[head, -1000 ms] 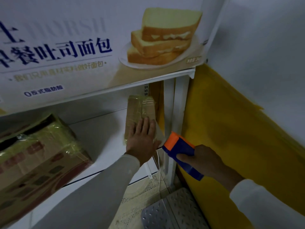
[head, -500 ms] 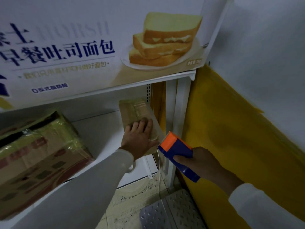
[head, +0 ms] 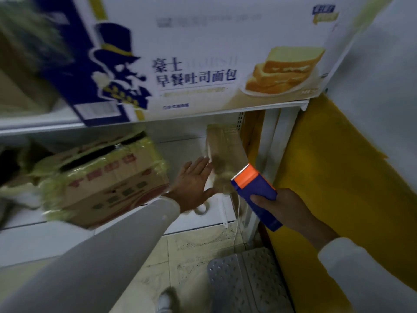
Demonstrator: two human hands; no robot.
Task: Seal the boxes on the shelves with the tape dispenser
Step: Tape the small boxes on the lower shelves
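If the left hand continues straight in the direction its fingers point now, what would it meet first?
Most likely the small taped box at the right end of the shelf. The left hand has straight fingers aimed up and right at the box's near left edge. The frame is blurred, so whether they touch already is unclear.

Motion-blurred taped carton [head: 101,177] at left

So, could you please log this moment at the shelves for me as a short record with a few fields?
left hand: left hand, fingers spread, at the small taped box; contact blurred
right hand: right hand grips the tape dispenser, orange end toward that box
lower shelf: lower shelf also carries a large taped carton
upper shelf: white bread box
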